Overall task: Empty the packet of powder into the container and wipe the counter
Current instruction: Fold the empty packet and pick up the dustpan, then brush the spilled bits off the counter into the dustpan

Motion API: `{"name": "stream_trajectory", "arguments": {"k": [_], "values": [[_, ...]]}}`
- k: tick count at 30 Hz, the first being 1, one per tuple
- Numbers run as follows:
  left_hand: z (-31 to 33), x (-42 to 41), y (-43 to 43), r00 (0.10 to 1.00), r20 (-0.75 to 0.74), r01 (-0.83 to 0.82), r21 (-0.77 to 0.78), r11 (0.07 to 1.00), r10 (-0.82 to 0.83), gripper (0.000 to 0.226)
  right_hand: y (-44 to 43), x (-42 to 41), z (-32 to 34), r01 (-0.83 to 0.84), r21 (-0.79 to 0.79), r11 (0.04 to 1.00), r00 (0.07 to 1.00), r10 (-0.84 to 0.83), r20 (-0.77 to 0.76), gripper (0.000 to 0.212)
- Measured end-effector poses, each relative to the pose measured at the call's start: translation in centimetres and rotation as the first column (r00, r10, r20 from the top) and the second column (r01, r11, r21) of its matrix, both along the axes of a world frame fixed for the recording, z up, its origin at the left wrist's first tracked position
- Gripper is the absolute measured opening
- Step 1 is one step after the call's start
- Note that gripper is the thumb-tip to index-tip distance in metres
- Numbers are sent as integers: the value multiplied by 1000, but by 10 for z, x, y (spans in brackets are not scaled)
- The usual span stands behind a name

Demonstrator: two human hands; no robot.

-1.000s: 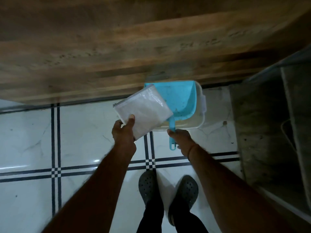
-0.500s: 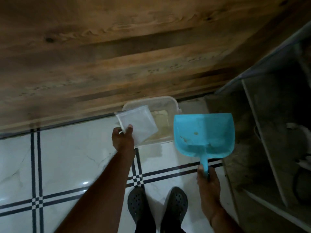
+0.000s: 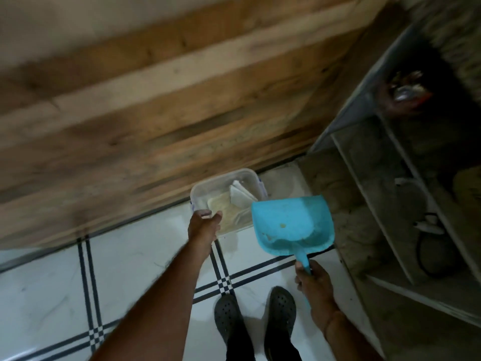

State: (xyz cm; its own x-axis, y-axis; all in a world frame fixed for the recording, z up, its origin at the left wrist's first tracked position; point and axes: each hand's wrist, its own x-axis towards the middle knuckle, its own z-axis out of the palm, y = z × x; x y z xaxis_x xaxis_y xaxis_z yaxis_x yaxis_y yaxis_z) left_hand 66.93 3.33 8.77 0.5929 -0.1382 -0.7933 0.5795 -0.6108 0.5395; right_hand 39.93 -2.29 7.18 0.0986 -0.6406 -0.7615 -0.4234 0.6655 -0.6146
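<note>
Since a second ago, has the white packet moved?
Yes. It has left the left hand and now lies inside the clear container on the floor, where the white packet rests toward the wooden-panel side.

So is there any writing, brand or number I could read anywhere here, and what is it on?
None can be read.
Clear container: no label visible.
White packet inside it: no print legible.
Blue dustpan: only stains, no marking.
Shelf items on the right: too dark and blurred to read.

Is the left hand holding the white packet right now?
No, the packet lies inside the container; the left hand is open.
</note>
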Motion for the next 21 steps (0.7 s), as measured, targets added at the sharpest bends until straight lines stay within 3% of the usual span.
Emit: {"name": "stream_trajectory", "arguments": {"k": [6, 10, 15, 21], "values": [[134, -40, 1, 883, 236, 403, 64, 913, -406, 35, 9, -18, 130, -77, 27, 997, 997, 76, 32, 11], [229, -69, 2, 720, 388, 598, 73, 798, -575, 41, 38, -45, 215, -41, 25, 999, 996, 39, 79, 16], [317, -100, 10, 533, 521, 769, 31, 639, -666, 34, 86, -71, 297, 234, -129, 964, 967, -217, 135, 29], [370, -152, -16, 332, 592, 905, 19, 425, -734, 37, 117, -111, 338, 418, -120, 901, 902, -396, 172, 41]]}}
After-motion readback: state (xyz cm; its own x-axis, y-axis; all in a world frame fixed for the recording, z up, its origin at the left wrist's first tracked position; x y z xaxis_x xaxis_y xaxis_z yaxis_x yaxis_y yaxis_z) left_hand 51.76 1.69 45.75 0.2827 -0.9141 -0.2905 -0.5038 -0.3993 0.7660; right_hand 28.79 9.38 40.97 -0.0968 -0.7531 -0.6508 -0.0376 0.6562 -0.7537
